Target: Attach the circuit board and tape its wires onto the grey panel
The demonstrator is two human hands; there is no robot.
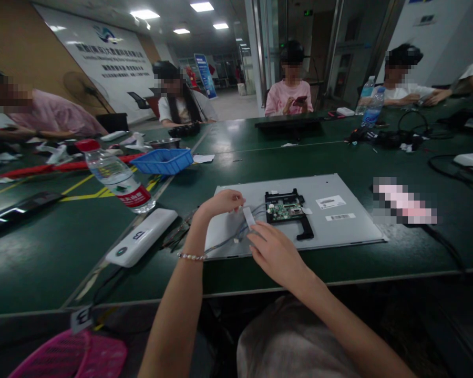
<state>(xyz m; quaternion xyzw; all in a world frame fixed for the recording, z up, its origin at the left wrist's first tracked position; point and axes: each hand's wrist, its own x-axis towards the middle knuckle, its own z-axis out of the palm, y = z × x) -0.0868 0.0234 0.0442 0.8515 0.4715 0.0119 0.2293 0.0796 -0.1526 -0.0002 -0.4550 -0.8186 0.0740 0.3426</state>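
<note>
A flat grey panel [350,228] lies on the green table before me, bearing a black bracket [308,229] with a green circuit board [286,211] and two labels on its right part. Thin grey cables [224,242] run from the board to the left. My left hand [224,202] is over the panel's left part, fingers bent and pressed together beside the upper end of a small white strip [248,216]. My right hand [274,249] is at the lower end of that strip, fingers bent around it. Whether the left fingers pinch anything is too small to tell.
Left of the panel are a white power bank [142,239], a water bottle [122,181] and a blue tray [165,161]. A pink object [405,202] with a cable lies right. A pink basket [74,357] is below the table edge [260,291]. Several people sit around the table.
</note>
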